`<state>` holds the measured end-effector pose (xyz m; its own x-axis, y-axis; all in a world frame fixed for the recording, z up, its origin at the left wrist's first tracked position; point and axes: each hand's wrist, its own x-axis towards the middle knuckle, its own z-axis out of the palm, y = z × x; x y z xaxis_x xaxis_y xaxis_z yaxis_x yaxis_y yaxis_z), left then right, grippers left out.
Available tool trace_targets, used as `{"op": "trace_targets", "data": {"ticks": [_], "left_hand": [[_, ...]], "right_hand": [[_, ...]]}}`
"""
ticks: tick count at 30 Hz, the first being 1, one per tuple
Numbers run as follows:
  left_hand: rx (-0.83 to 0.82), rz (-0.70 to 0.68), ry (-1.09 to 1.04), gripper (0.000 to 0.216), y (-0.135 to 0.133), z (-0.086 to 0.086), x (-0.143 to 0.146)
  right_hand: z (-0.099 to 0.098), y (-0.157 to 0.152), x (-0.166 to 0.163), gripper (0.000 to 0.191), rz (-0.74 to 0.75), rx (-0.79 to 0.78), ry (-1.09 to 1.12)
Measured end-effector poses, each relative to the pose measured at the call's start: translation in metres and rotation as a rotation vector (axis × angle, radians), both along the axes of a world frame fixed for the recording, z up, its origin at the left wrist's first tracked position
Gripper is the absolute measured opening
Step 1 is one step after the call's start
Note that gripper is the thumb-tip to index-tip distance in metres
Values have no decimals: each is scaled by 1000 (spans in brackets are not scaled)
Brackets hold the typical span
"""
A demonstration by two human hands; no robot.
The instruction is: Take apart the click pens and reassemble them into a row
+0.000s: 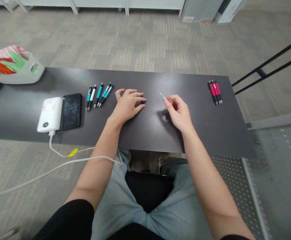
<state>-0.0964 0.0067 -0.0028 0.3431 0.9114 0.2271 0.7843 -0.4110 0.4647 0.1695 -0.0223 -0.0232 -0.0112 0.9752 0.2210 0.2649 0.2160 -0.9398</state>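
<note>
Between the thumb and fingers of my right hand (pixel 177 111) is a thin whitish stick (pixel 162 95) that looks like a pen refill. It points up and to the left, above the dark table (pixel 145 133). My left hand (pixel 129 104) is palm down over the table, fingers spread, holding nothing. To its left, several pens lie roughly side by side: teal-and-black pens (pixel 100 94) and one white-and-black pen (pixel 92 97). Farther right, beyond my right hand, a close group of pink-and-black pens (pixel 215 92) rests on the table.
A white power bank (pixel 50 113) with a white cable (pixel 60 165) lies against a black phone (pixel 71 111) at the left. The cable passes by my left forearm. A white basket (pixel 33 71) of colourful packs stands at the far left. Black metal bars (pixel 265 71) rise at the right.
</note>
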Motion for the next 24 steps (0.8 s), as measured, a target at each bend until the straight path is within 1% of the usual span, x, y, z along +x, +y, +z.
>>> {"op": "trace_targets", "data": {"ticks": [4, 7, 10, 12, 14, 17, 20, 22, 24], "left_hand": [[-53, -12, -28, 28, 0, 8, -5], [-111, -21, -63, 39, 0, 9, -8], [-117, -18, -113, 42, 4, 1, -13], [-76, -24, -175, 42, 7, -5, -15], [-24, -34, -269, 45, 10, -8, -14], [9, -52, -444, 44, 8, -2, -4], [-36, -100, -590, 37, 2, 8, 15], [-71, -140, -658, 29, -1, 10, 28], [-95, -164, -704, 26, -1, 8, 37]], "right_hand": [[0, -1, 0, 42, 0, -6, -24], [1, -1, 0, 43, 10, -15, -33], [1, -1, 0, 42, 14, -24, -45], [2, -1, 0, 41, 21, -26, -50], [4, -2, -1, 41, 24, -25, -54], [8, -3, -2, 45, 27, -28, -71], [11, -4, -4, 47, 41, -32, -81], [11, -5, -5, 46, 57, -22, -79], [11, -5, -7, 45, 72, -4, -72]]}}
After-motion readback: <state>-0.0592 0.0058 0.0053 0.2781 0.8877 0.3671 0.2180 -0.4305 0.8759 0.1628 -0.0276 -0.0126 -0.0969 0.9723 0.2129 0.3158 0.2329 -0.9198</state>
